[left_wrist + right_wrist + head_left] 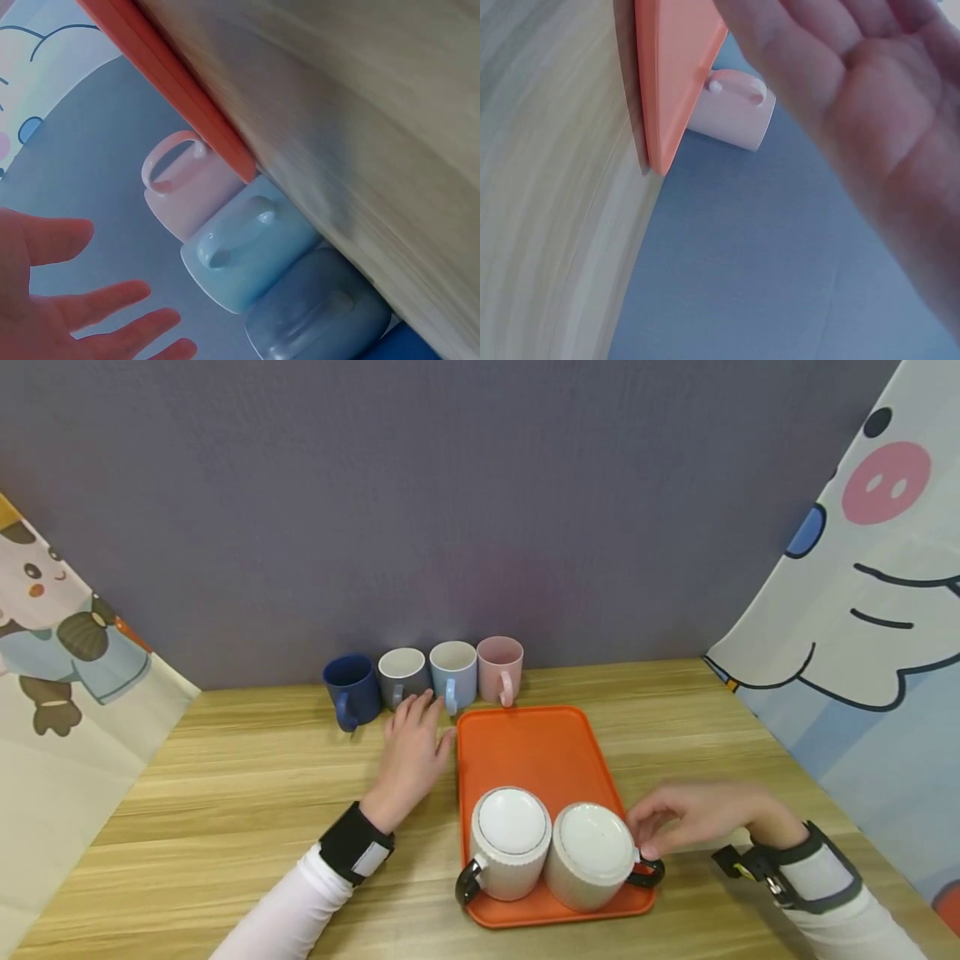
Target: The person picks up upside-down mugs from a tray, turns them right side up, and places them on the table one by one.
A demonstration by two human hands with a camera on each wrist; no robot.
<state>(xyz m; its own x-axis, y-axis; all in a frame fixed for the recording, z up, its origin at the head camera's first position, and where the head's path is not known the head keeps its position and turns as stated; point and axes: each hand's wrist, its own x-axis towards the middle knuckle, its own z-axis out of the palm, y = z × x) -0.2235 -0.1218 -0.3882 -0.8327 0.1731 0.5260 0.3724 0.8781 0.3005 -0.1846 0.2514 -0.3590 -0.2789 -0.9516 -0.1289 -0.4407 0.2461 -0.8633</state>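
My left hand [412, 758] reaches over the table with fingers extended toward the grey mug [403, 672] and the light blue mug [454, 668]. In the left wrist view its fingers are spread and hold nothing. Two pale ribbed mugs stand upside down on an orange tray [525, 743]: the left mug [512, 843] and the right mug [588, 856], both with black handles. My right hand [705, 814], slightly blurred, is beside the right mug, its fingers loosely bent near that mug's handle [647, 872]. Whether the fingertips touch it is hard to see.
A dark blue mug [352, 689] and a pink mug [500, 667] stand upright at the two ends of the back row, by the grey wall [450, 510]. Printed cloths hang at the left and right. Beneath everything lies a wood-grain table [262, 777].
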